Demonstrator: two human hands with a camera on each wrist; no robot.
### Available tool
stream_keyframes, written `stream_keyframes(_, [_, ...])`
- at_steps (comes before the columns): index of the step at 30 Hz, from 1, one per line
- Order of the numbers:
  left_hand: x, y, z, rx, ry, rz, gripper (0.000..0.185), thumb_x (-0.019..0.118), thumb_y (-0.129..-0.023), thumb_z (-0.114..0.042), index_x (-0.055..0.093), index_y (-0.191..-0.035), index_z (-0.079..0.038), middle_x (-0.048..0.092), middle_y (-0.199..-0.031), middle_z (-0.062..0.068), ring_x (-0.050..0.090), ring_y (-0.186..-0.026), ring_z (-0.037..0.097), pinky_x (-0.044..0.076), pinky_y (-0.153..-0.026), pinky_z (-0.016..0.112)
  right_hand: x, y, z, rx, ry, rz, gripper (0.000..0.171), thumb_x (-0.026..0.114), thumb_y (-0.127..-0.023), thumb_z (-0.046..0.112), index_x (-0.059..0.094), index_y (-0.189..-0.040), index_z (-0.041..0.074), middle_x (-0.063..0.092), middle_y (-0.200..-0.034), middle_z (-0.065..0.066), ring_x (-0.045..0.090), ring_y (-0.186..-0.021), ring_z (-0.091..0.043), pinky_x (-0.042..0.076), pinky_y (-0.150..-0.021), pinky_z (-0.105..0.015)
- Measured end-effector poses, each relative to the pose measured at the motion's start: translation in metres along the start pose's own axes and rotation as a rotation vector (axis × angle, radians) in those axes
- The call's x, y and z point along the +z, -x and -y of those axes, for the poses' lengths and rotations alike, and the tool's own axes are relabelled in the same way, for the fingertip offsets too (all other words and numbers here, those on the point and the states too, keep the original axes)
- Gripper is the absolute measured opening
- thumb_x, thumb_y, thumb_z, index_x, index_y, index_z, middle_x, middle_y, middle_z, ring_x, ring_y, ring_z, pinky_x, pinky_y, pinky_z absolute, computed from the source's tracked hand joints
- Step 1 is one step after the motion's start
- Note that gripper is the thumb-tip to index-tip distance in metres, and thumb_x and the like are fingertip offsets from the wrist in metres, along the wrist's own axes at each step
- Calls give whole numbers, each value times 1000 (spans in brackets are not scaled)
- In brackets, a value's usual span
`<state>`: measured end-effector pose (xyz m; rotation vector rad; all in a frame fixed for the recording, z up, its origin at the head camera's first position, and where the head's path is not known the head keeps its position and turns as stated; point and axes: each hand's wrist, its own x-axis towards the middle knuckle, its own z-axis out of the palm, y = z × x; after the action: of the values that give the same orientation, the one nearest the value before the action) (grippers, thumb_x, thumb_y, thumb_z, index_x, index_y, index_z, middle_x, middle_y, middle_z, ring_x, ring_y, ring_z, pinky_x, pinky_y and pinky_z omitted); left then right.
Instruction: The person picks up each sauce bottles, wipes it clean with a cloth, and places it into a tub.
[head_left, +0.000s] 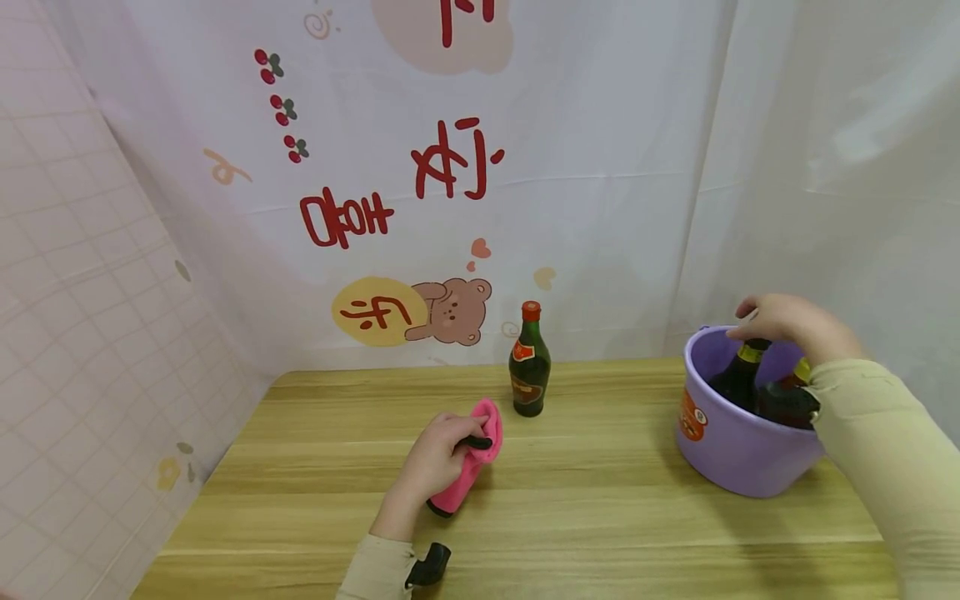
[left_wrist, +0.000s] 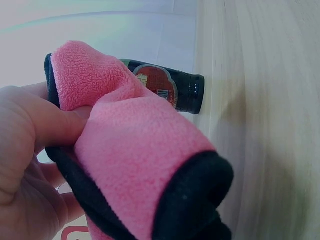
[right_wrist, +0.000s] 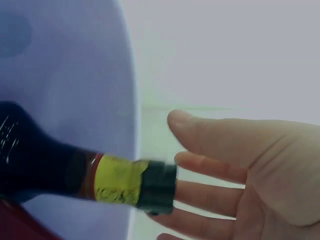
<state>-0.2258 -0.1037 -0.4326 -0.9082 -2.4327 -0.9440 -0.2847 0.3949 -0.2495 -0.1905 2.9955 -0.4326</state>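
Note:
My left hand pinches a folded pink cloth with black edging, held over the wooden table. In the left wrist view the thumb presses into the fuzzy cloth. Behind it stands a green glass bottle with a red cap. My right hand is over a purple bucket, its fingers loosely spread about the dark cap of a bottle with a yellow neck label. The thumb is apart from that cap. This dark bottle leans inside the bucket.
Beside the dark bottle, a yellow and red piece shows inside the bucket, partly hidden by my right forearm. A white printed curtain hangs behind the wooden table; a gridded sheet hangs at the left.

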Motion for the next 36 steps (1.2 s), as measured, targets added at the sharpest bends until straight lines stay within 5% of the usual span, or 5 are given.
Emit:
stream_keyframes(5, [0,0,-1,-5,5,6,34,71,-82,12,70,-89,-21,69,-94,-14,57,-92,13,53,-81,33,2,2,18,-77,-10,-49,58,67,-94,29,48,-129,-13,56,-123,-37,53,-111,-55,41,-91,-64])
stream_keyframes(14, [0,0,-1,6,14,-1,34,72,-82,11,71,-88,-23,70,-97,-13,58,-93,14,53,-82,33,16,9,43,-196,-13,-130,54,69,-93,31,53,-133,-3,64,-121,-27,57,-112,-48,49,-83,-52])
stream_keyframes(21, [-1,0,-2,1,5,1,34,71,-83,11,71,-90,-22,70,-95,-13,58,-92,14,53,-81,33,26,17,67,-248,-13,-174,60,68,-94,35,50,-139,1,62,-126,-24,51,-120,-49,40,-95,-63])
stream_keyframes(36, [-1,0,1,-18,4,1,34,71,-83,11,69,-89,-23,69,-93,-15,57,-90,12,52,-79,33,62,12,91,-359,-152,-324,52,69,-94,28,53,-138,5,64,-124,-21,49,-124,-47,39,-95,-64])
